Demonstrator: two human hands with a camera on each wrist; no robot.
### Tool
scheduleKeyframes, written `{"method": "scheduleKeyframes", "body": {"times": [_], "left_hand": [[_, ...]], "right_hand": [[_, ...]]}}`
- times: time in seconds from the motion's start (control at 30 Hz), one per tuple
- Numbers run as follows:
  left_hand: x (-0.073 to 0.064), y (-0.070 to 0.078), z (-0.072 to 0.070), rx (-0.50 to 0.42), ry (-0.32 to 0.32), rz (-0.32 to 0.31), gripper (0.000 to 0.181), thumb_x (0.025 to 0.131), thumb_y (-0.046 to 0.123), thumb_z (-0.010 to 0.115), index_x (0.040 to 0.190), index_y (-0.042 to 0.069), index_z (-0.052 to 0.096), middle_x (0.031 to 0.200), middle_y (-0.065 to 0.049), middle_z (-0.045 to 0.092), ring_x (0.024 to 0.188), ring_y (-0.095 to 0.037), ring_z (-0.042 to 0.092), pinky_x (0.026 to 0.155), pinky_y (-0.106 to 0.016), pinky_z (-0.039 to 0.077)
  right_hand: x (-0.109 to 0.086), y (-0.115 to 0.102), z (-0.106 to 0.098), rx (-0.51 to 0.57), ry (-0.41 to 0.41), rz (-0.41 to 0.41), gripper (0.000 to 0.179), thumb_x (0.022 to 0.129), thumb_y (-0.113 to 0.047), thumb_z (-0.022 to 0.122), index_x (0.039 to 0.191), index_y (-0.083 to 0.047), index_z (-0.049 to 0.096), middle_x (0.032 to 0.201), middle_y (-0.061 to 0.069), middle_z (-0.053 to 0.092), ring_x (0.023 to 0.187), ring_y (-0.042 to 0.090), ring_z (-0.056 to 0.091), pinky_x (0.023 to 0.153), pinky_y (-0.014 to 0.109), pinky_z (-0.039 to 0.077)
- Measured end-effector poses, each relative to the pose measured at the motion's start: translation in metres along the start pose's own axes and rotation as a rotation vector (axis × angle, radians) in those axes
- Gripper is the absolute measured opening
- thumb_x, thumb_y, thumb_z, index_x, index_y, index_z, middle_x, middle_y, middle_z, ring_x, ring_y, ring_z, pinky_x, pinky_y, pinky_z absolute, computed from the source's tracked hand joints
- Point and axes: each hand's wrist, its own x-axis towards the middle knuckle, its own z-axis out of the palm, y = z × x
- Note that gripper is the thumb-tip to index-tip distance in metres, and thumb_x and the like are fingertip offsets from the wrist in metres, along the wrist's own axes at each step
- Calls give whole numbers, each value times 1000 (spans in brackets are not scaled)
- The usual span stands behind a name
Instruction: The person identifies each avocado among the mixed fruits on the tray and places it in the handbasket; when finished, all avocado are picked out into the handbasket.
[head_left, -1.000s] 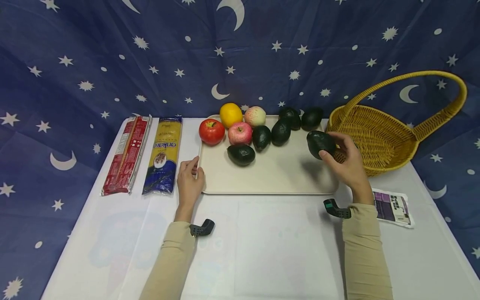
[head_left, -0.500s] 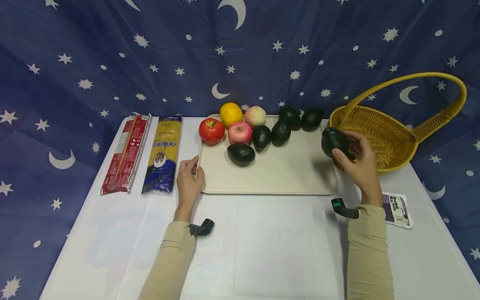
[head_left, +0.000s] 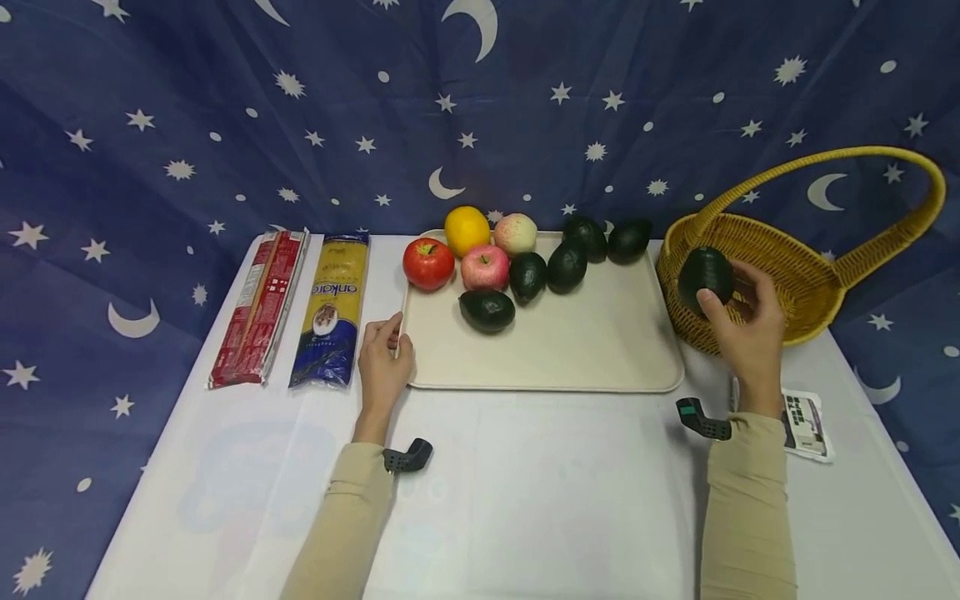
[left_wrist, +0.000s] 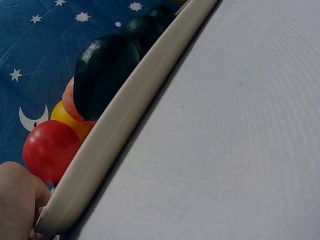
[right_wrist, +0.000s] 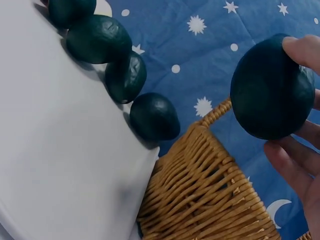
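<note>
— Your right hand [head_left: 750,329] has moved rightward, and the dark avocado [head_left: 705,275] it carries now appears above the left rim of the wicker basket [head_left: 810,271] instead of over the tray [head_left: 562,358].

— What surrounds your hands?

— Beyond both hangs a blue cloth [head_left: 510,112] with white stars and moons; beneath them spreads the white table [head_left: 570,500]. The basket, handle raised, stands under your right hand and out to its right. Between your hands lies the tray.

— And your left hand [head_left: 384,358]?

— It grips the tray's left edge, fingers bent. To its left lie a blue-and-yellow packet [head_left: 332,308], then a red packet [head_left: 261,308] farther out. By your right wrist a pouch [head_left: 806,425] is partly covered by your arm.

— And the fruit?

— Ahead and to the right of your left hand sit a tomato [head_left: 429,264], an apple [head_left: 485,271], an orange [head_left: 467,232] and a peach [head_left: 516,235]. Five more avocados [head_left: 487,311] reach from there toward your right hand, whose thumb and fingers pinch the single avocado.
</note>
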Motion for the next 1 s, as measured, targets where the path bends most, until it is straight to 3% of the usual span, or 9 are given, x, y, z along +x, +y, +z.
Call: {"method": "scheduleKeyframes", "body": {"times": [0.4,0.7,1.0], "left_hand": [[-2,-1,0,24,9,-3,38,87,7,56,125,6,61,102,-14,56,83,-23,55,76,-35,43],[1,1,2,5,19,-17,37,87,5,55,124,5,62,103,-14,57,85,-24,55,77,-33,43],[2,5,2,-13,10,-32,38,87,5,55,124,5,61,104,-14,56,85,-24,55,78,-34,43]], "right_hand": [[2,23,-11,-90,137,165,51,85,-27,68,132,-25,51,130,-3,53,118,10,51,99,25,41],[11,35,-20,-117,154,282,51,84,-33,68,131,-32,50,132,-6,51,121,11,49,101,24,41],[12,39,-31,-264,140,379,55,84,-46,63,135,-36,44,139,-4,47,123,14,47,105,31,40]]}}
